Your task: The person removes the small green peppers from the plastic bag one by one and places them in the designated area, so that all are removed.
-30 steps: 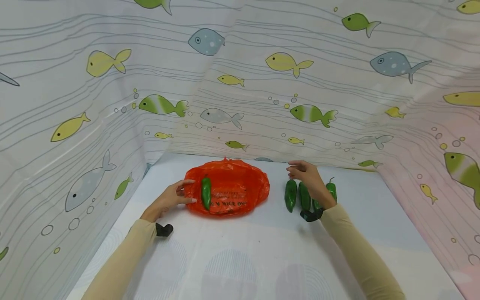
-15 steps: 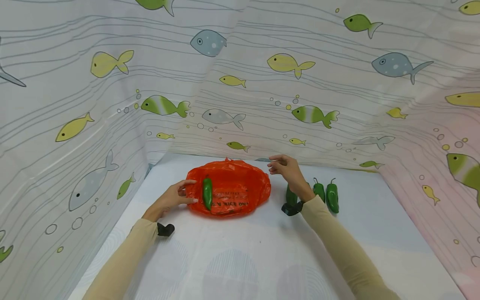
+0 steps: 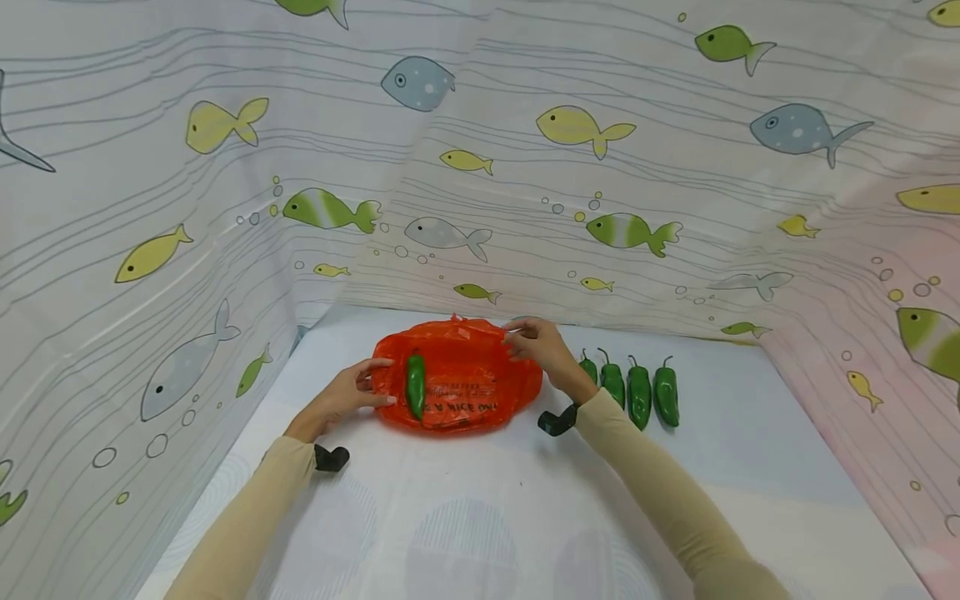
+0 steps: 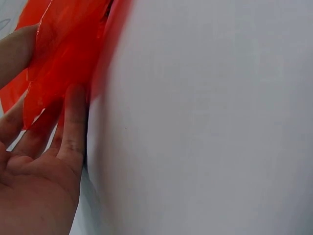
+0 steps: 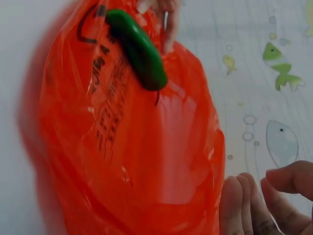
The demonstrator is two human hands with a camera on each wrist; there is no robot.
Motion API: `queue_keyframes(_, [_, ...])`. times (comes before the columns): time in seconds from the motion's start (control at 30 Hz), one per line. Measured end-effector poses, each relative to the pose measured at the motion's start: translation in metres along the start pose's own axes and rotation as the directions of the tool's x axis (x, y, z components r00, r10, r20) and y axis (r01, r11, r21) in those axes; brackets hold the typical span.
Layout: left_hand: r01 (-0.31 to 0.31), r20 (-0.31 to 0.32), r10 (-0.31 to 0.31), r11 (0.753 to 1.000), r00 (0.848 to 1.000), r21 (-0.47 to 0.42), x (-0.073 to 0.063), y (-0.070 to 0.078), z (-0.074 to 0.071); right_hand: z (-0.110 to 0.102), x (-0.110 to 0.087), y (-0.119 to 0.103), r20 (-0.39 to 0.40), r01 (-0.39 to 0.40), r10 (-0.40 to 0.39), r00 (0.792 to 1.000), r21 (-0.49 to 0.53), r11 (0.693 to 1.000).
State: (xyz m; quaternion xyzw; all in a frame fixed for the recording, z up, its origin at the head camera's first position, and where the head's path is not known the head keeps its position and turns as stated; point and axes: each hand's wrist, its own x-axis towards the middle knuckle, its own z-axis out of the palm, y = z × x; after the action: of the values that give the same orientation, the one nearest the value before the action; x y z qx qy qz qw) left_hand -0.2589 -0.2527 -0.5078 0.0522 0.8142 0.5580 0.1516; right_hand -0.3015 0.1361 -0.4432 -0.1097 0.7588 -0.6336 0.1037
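An orange-red plastic bag (image 3: 472, 358) with dark print lies spread on the table, one green chili pepper (image 3: 416, 387) on it near its left side. My left hand (image 3: 345, 396) is at the bag's left edge, thumb and fingers spread apart. In the left wrist view, bag film (image 4: 68, 54) lies over the fairly straight fingers of that hand. Over the bag's upper right edge is my right hand (image 3: 542, 348), its fingers loosely bent with nothing between them. The right wrist view has its fingertips beside the bag's rim, apart from the pepper (image 5: 139, 51).
Several more green chili peppers (image 3: 639, 398) lie in a row on the white table (image 3: 465, 517), right of the bag; the leftmost is partly behind the right wrist. Fish-patterned sheets (image 3: 517, 183) rise at the back and both sides.
My right hand has moved left from above the row of peppers to the bag's right edge, uncovering more of the row. The left hand and the pepper on the bag stay in place.
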Motion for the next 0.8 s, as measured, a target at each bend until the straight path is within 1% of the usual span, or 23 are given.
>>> queue_keyframes(0.13, [-0.001,-0.001,0.001,1.0,1.0,0.007,0.001,0.0,-0.001,0.011,0.002,-0.004,0.059,0.015,-0.014,0.998,-0.018,1.0])
queue_keyframes(0.27, [0.005,0.002,-0.005,1.0,1.0,0.007,0.002,0.002,-0.001,0.022,0.006,-0.006,0.07,0.003,0.0,0.998,-0.048,0.999])
queue_keyframes(0.37, [0.006,0.004,-0.006,1.0,1.0,0.007,0.002,0.002,0.0,0.03,0.009,-0.006,0.097,-0.007,0.012,0.995,-0.052,0.999])
queue_keyframes(0.5, [0.009,0.006,-0.009,1.0,1.0,-0.001,0.002,0.002,0.002,0.041,0.014,-0.004,0.167,-0.017,0.025,0.986,-0.05,0.999])
queue_keyframes(0.67, [0.011,0.006,-0.011,1.0,1.0,-0.014,0.002,0.001,0.002,0.053,0.018,-0.002,0.243,-0.006,0.032,0.97,-0.108,0.994])
queue_keyframes(0.8, [0.006,0.001,-0.006,1.0,1.0,-0.014,0.001,0.0,0.002,0.063,0.024,-0.001,0.286,-0.013,0.047,0.957,-0.119,0.993])
